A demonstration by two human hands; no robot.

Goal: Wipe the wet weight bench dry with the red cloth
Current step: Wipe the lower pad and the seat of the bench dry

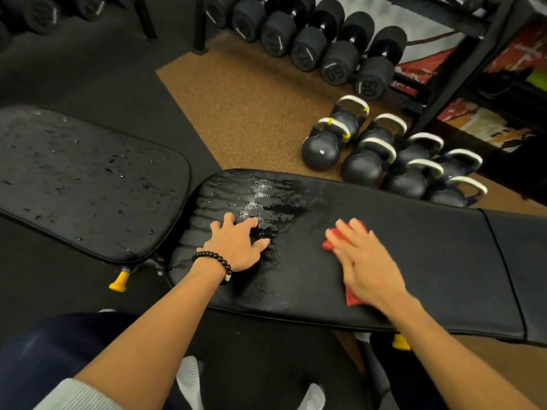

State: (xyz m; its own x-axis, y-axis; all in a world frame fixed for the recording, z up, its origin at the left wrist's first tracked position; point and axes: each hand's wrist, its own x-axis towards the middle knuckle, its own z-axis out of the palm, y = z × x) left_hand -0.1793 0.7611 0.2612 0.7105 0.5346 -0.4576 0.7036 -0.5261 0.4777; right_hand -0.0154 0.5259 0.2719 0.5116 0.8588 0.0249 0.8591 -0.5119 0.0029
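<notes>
The black weight bench has a long back pad across the middle and a seat pad to the left. Water beads dot the seat pad, and a shiny wet patch covers the left end of the long pad. My right hand lies flat with straight fingers on the red cloth, pressing it onto the pad's drier middle; the hand is motion-blurred and covers most of the cloth. My left hand, with a beaded bracelet on the wrist, rests with spread fingers on the wet left end.
Several black kettlebells stand on the brown floor just behind the bench. A row of dumbbells lies on a rack beyond them. A yellow adjustment knob sticks out under the seat. My knee and shoes are at the bottom.
</notes>
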